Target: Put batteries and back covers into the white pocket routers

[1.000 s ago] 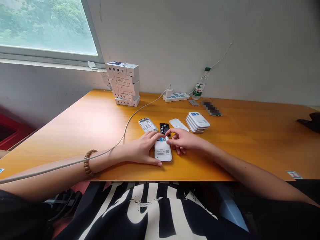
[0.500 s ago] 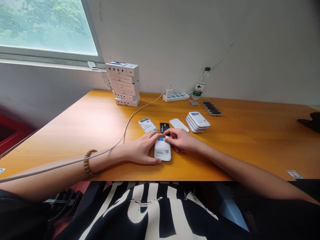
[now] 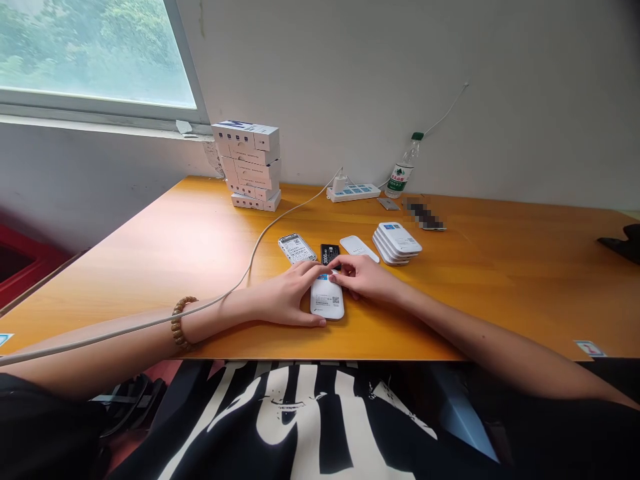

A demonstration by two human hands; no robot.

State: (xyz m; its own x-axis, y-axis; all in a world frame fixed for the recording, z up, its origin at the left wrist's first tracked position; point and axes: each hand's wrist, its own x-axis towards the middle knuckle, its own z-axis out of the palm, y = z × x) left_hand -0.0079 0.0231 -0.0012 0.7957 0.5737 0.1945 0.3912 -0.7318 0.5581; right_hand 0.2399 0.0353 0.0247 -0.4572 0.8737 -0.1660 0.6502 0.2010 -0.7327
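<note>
A white rounded pocket device (image 3: 327, 303) with printed labels lies flat on the table near its front edge. My left hand (image 3: 283, 298) grips its left side, with the thumb at the lower edge and the fingers across its upper end. My right hand (image 3: 365, 278) holds the upper end from the right with its fingertips, hiding part of a blue label. Just beyond the fingers lies a black battery marked 3000 mAh (image 3: 330, 254). To its left is an open device body (image 3: 297, 249), and to its right a white cover (image 3: 359, 248).
A stack of white devices (image 3: 397, 243) sits to the right on the orange wooden table (image 3: 475, 287). Further back are a tower of white boxes (image 3: 247, 165), a power strip (image 3: 353, 193), a water bottle (image 3: 403, 175) and a pale cable (image 3: 255, 260) crossing my left forearm.
My right fingertips have moved over the device's upper end and now cover the small code on its label. The device itself stays in about the same place.
</note>
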